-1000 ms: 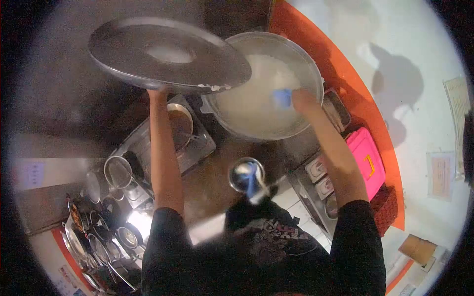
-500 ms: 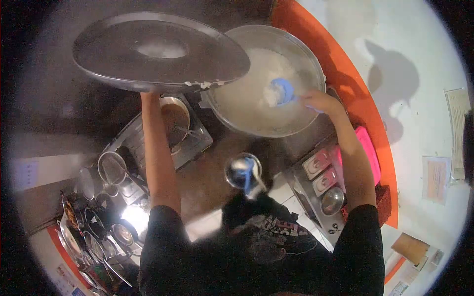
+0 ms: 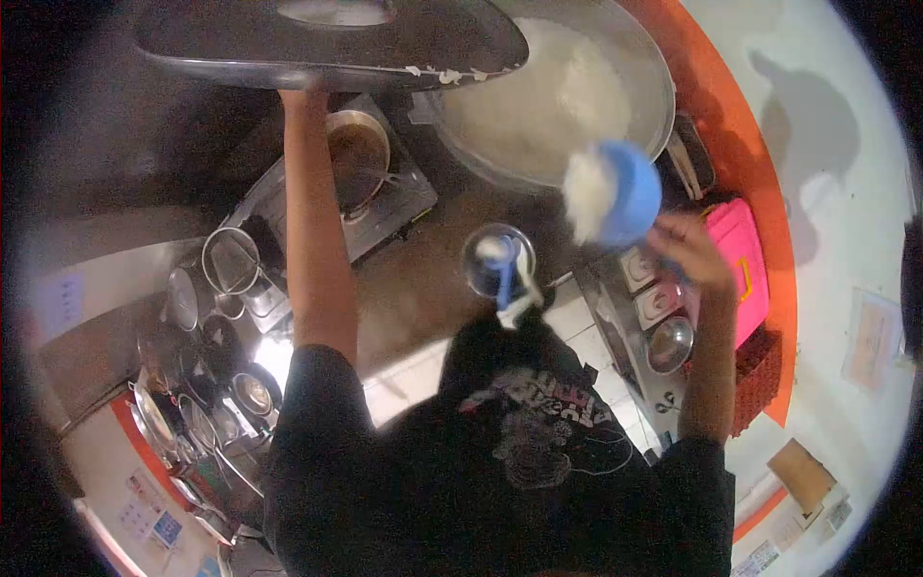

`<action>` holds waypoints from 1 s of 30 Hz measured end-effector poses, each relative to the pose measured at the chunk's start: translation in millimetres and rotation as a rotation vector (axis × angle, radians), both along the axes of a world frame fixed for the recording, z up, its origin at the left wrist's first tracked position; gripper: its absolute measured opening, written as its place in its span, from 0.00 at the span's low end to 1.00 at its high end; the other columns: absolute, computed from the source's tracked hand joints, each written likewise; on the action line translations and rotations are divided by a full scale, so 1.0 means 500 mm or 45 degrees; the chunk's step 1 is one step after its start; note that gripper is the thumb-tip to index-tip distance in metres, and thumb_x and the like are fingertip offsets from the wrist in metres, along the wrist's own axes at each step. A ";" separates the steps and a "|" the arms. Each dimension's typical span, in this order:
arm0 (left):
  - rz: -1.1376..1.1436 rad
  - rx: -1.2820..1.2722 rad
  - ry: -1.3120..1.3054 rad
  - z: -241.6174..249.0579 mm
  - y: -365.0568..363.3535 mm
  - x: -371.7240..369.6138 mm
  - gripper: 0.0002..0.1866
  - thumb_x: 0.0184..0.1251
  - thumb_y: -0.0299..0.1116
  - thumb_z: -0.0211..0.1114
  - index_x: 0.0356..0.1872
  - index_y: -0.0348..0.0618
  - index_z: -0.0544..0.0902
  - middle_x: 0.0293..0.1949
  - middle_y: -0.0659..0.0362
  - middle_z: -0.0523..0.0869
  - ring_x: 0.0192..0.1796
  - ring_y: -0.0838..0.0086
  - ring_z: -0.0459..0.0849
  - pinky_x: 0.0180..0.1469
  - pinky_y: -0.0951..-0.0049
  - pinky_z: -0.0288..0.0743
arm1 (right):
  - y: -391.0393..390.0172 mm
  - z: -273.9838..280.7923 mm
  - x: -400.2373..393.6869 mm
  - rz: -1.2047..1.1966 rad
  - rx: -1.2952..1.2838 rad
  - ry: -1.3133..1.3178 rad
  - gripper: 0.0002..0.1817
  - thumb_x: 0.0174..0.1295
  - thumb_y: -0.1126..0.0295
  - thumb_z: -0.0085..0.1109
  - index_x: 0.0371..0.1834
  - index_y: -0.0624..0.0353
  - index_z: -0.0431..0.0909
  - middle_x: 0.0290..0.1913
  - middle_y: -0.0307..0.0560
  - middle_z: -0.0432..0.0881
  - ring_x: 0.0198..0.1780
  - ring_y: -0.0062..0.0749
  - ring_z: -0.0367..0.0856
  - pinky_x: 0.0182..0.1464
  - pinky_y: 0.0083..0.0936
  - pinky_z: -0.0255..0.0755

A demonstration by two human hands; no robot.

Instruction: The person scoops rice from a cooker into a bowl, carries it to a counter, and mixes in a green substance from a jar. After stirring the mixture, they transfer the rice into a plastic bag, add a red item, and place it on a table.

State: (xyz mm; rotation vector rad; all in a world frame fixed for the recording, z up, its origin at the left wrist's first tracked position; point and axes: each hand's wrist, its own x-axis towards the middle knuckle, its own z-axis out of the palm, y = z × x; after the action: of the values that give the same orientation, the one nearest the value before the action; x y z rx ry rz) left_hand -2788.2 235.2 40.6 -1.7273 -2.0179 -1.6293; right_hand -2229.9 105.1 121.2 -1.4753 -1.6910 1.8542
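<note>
My left hand (image 3: 304, 98) holds up a large metal pot lid (image 3: 231, 43) by its far side, so the fingers are mostly hidden. Bits of rice cling to the lid's near edge. In my right hand (image 3: 694, 250) is a blue scoop (image 3: 635, 192), heaped with white rice (image 3: 588, 192) and slightly blurred. The scoop is at the near right side of a big round pot (image 3: 661, 77). Cooked rice (image 3: 538, 96) lies inside that pot, whose far left part the lid covers.
Left of the pot, a pan of brown liquid (image 3: 356, 154) sits on a stove (image 3: 409, 197). A metal bowl with blue and white utensils (image 3: 471, 264) stands nearer me. At right are small lidded containers (image 3: 659, 303), a steel bowl (image 3: 670, 344) and a pink tray (image 3: 735, 279). Strainers (image 3: 231, 260) are at left.
My right hand has lifted the rice-filled scoop out of the pot, toward me and to the right. The lid stays raised in my left hand and appears higher in view.
</note>
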 end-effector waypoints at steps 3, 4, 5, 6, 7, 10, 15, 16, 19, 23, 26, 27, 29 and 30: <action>-0.013 -0.010 0.019 0.013 -0.011 0.006 0.16 0.58 0.32 0.66 0.47 0.38 0.82 0.41 0.51 0.86 0.43 0.63 0.83 0.53 0.64 0.72 | -0.127 -0.025 -0.042 0.027 -0.282 -0.054 0.15 0.68 0.58 0.55 0.43 0.61 0.79 0.24 0.31 0.71 0.22 0.15 0.68 0.20 0.16 0.60; -0.021 -0.016 0.026 0.016 -0.013 0.007 0.16 0.58 0.32 0.66 0.47 0.38 0.82 0.41 0.51 0.86 0.43 0.62 0.83 0.53 0.64 0.72 | -0.164 -0.082 -0.051 -0.006 -0.422 -0.016 0.17 0.68 0.57 0.55 0.43 0.61 0.79 0.24 0.32 0.72 0.24 0.15 0.69 0.22 0.16 0.61; -0.025 -0.023 0.038 0.021 -0.020 0.010 0.16 0.58 0.32 0.66 0.48 0.39 0.82 0.41 0.51 0.86 0.44 0.62 0.83 0.53 0.64 0.72 | -0.189 -0.130 -0.067 -0.019 -0.412 -0.094 0.17 0.68 0.57 0.55 0.44 0.62 0.79 0.25 0.36 0.75 0.25 0.20 0.72 0.24 0.21 0.65; -0.029 -0.028 0.049 0.023 -0.025 0.009 0.16 0.58 0.32 0.66 0.48 0.39 0.82 0.42 0.50 0.86 0.44 0.62 0.83 0.54 0.64 0.72 | -0.217 -0.189 -0.082 -0.034 -0.398 -0.170 0.17 0.68 0.57 0.54 0.45 0.62 0.79 0.27 0.40 0.77 0.26 0.26 0.75 0.26 0.25 0.68; -0.031 -0.037 0.064 0.027 -0.031 0.004 0.17 0.58 0.32 0.66 0.48 0.39 0.82 0.42 0.50 0.86 0.44 0.62 0.83 0.54 0.63 0.72 | -0.263 -0.303 -0.095 0.011 0.207 -0.375 0.17 0.68 0.60 0.53 0.48 0.63 0.78 0.31 0.48 0.79 0.29 0.35 0.78 0.28 0.32 0.71; -0.025 -0.070 0.086 0.029 -0.053 -0.015 0.17 0.57 0.32 0.66 0.49 0.39 0.82 0.42 0.50 0.86 0.44 0.61 0.83 0.55 0.63 0.72 | -0.325 -0.536 -0.148 0.106 0.690 -0.662 0.23 0.71 0.57 0.46 0.64 0.59 0.71 0.44 0.63 0.82 0.38 0.55 0.83 0.38 0.43 0.75; 0.002 -0.143 0.206 0.075 -0.073 -0.053 0.18 0.57 0.31 0.66 0.50 0.40 0.82 0.43 0.50 0.86 0.45 0.60 0.83 0.56 0.62 0.71 | -0.327 -0.585 -0.241 0.110 0.779 -0.839 0.29 0.69 0.62 0.47 0.72 0.56 0.57 0.54 0.66 0.76 0.43 0.57 0.81 0.41 0.46 0.75; 0.005 -0.157 0.234 0.084 -0.073 -0.059 0.18 0.57 0.31 0.66 0.50 0.40 0.82 0.43 0.50 0.86 0.45 0.60 0.83 0.56 0.62 0.71 | -0.322 -0.581 -0.249 0.107 0.785 -0.852 0.31 0.68 0.62 0.48 0.74 0.57 0.54 0.56 0.67 0.74 0.45 0.57 0.80 0.41 0.46 0.75; 0.011 -0.177 0.304 0.097 -0.065 -0.068 0.19 0.56 0.31 0.66 0.51 0.41 0.82 0.43 0.49 0.86 0.45 0.59 0.83 0.57 0.61 0.71 | -0.315 -0.559 -0.243 -0.062 0.698 -0.760 0.30 0.64 0.70 0.49 0.70 0.60 0.58 0.49 0.65 0.77 0.45 0.58 0.80 0.47 0.47 0.75; 0.028 -0.212 0.422 0.115 -0.050 -0.062 0.20 0.56 0.31 0.67 0.51 0.41 0.82 0.43 0.49 0.86 0.45 0.58 0.83 0.58 0.60 0.70 | -0.350 -0.651 -0.145 -0.251 1.002 -0.630 0.25 0.63 0.68 0.51 0.64 0.61 0.67 0.46 0.64 0.79 0.43 0.56 0.79 0.44 0.45 0.74; 0.041 -0.279 0.564 0.133 -0.030 -0.044 0.20 0.56 0.31 0.67 0.52 0.42 0.82 0.44 0.49 0.86 0.46 0.58 0.83 0.59 0.59 0.70 | -0.332 -0.513 -0.123 -0.893 -0.218 -0.006 0.14 0.67 0.62 0.51 0.37 0.65 0.76 0.25 0.41 0.74 0.24 0.24 0.75 0.24 0.23 0.68; 0.052 -0.305 0.639 0.145 -0.021 -0.029 0.20 0.56 0.31 0.67 0.52 0.42 0.82 0.44 0.49 0.86 0.46 0.58 0.83 0.59 0.59 0.70 | -0.350 -0.512 -0.104 -0.898 -0.207 -0.006 0.14 0.67 0.62 0.51 0.37 0.65 0.76 0.25 0.41 0.74 0.24 0.24 0.75 0.24 0.23 0.68; 0.055 -0.303 0.699 0.191 0.000 0.020 0.21 0.55 0.31 0.67 0.52 0.42 0.82 0.44 0.49 0.86 0.46 0.57 0.83 0.59 0.59 0.70 | -0.382 -0.516 -0.055 -1.078 -0.222 0.342 0.13 0.67 0.60 0.53 0.36 0.61 0.76 0.26 0.39 0.75 0.22 0.22 0.73 0.21 0.21 0.64; -0.198 -0.207 0.312 0.227 0.012 0.083 0.18 0.57 0.27 0.64 0.50 0.38 0.82 0.41 0.49 0.86 0.42 0.64 0.83 0.50 0.64 0.73 | -0.386 -0.475 -0.051 -1.129 -0.235 0.356 0.13 0.67 0.60 0.54 0.36 0.59 0.76 0.26 0.39 0.75 0.21 0.21 0.71 0.21 0.20 0.63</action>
State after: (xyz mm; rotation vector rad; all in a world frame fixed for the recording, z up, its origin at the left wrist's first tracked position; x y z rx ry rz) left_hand -2746.7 241.2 154.3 -2.0701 -1.9918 -1.2405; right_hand -2255.6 -88.0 -116.5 -1.5627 -0.5725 1.5975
